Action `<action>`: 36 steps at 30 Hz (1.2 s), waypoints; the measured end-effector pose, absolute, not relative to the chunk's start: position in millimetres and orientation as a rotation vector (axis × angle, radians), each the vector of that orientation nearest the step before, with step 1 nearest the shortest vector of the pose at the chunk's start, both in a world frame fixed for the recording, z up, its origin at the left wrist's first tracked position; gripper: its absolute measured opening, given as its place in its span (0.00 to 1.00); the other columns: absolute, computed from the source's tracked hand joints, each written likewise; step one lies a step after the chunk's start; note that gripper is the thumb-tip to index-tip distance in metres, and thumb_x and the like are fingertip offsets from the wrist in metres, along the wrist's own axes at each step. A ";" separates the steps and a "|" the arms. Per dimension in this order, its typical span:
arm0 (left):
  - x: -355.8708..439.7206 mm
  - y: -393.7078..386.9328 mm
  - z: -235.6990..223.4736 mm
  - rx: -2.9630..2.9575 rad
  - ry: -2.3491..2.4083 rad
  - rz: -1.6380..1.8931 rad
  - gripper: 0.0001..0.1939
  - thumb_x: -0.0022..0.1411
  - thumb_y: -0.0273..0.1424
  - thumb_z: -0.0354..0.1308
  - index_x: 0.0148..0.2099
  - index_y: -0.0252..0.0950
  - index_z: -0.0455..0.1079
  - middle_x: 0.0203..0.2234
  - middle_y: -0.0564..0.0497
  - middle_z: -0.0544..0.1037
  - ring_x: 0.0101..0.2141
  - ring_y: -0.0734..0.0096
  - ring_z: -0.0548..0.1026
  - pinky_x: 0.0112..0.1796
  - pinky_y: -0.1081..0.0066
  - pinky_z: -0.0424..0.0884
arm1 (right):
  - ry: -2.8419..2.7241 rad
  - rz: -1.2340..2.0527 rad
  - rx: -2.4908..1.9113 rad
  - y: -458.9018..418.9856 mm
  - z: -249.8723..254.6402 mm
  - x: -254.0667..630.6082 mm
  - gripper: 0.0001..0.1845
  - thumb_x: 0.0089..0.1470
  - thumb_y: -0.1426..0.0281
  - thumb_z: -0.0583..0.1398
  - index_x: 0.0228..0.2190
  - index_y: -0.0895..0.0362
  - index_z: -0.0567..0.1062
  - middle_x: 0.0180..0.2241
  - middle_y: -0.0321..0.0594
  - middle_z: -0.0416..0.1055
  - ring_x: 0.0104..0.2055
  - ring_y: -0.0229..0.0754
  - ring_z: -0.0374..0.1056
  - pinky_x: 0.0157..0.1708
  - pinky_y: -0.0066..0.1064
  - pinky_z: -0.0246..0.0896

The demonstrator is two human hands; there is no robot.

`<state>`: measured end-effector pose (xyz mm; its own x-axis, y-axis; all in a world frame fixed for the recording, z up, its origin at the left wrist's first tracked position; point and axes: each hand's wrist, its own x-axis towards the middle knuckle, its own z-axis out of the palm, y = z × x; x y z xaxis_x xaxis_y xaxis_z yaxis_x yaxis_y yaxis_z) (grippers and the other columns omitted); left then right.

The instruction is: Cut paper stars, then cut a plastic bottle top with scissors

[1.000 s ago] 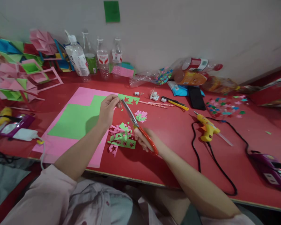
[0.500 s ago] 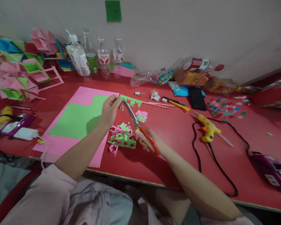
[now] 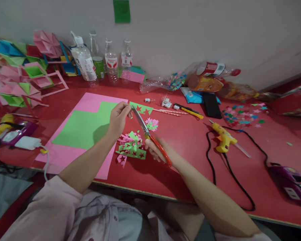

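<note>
My left hand (image 3: pixel 119 117) is closed in a pinch over the green sheet's right side. A green paper strip (image 3: pixel 142 109) with star-shaped holes extends right from its fingertips. My right hand (image 3: pixel 155 150) is wrapped round the orange-red handles of a pair of scissors (image 3: pixel 141 122). The blades point up and left, their tips right at my left fingertips. What lies between the tips is too small to make out. Below the blades lies a heap of pink and green paper scraps (image 3: pixel 131 145). Cut-out pink and green stars (image 3: pixel 152 124) are piled right of the blades.
A green sheet (image 3: pixel 80 129) overlaps a larger pink sheet (image 3: pixel 105 167). To the right lie a yellow glue gun (image 3: pixel 223 139) with a looping black cord, a phone (image 3: pixel 212 105) and scattered stars (image 3: pixel 245 113). Bottles (image 3: pixel 111 63) and paper models (image 3: pixel 22 77) stand along the wall.
Almost nothing differs. Both hands and the scissors keep their places, with only a tiny shift of the whole view.
</note>
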<state>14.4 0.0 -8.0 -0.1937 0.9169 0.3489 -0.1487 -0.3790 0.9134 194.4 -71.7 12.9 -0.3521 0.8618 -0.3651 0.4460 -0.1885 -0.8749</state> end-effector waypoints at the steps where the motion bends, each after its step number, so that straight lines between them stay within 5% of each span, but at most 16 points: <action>1: 14.5 -0.2 -7.9 1.260 0.990 1.686 0.12 0.61 0.26 0.54 0.24 0.37 0.65 0.16 0.58 0.68 0.22 0.80 0.67 0.30 0.75 0.63 | -1.705 1.569 -1.524 -71.5 13.7 194.1 0.24 0.54 0.46 0.54 0.26 0.54 0.64 0.12 0.23 0.54 0.11 0.30 0.52 0.13 0.25 0.51; 36: 16.2 -2.8 -6.7 1.273 1.005 1.679 0.12 0.61 0.26 0.53 0.24 0.37 0.65 0.17 0.57 0.68 0.22 0.80 0.66 0.30 0.74 0.63 | -1.597 1.630 -1.498 -71.4 14.5 191.7 0.22 0.55 0.48 0.56 0.25 0.54 0.63 0.09 0.22 0.51 0.10 0.29 0.48 0.10 0.23 0.47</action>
<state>16.2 -2.8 -6.7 -0.1884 0.9166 0.3525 -0.1224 -0.3781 0.9176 191.7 -71.4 14.5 -0.3394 0.8543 -0.3936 0.3761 -0.2603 -0.8893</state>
